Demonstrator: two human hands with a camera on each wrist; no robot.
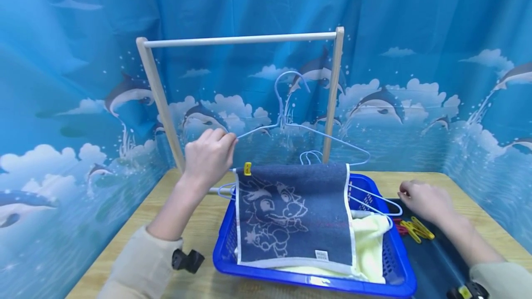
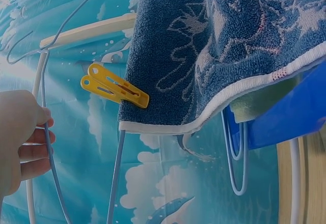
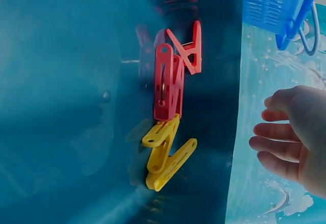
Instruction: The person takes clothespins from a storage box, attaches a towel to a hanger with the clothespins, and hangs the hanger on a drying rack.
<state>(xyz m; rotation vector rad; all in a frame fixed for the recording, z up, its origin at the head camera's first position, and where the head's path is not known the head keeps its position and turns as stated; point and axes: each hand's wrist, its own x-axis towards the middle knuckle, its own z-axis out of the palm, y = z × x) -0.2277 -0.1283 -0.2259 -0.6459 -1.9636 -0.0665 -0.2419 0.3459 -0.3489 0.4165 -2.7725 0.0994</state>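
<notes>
In the head view my left hand (image 1: 209, 156) grips the left shoulder of a light blue wire hanger (image 1: 281, 121), holding it up over a basket. A dark blue towel (image 1: 291, 216) with a white cartoon pattern and white edging hangs over the hanger's lower bar. One yellow clothespin (image 2: 114, 86) clamps the towel near its left end. My right hand (image 1: 428, 200) hovers above a dark tray (image 1: 436, 262), its fingers loosely bent around nothing. Red clothespins (image 3: 168, 89) and yellow clothespins (image 3: 165, 155) lie in that tray, beside the hand in the right wrist view.
A blue plastic basket (image 1: 224, 264) stands on the wooden table (image 1: 137, 239), with pale yellow cloth (image 1: 371, 248) inside and more wire hangers (image 1: 392, 209) sticking out over its sides. Behind it rises a rack (image 1: 241, 40) with a white crossbar and wooden posts. A dolphin-print curtain surrounds the table.
</notes>
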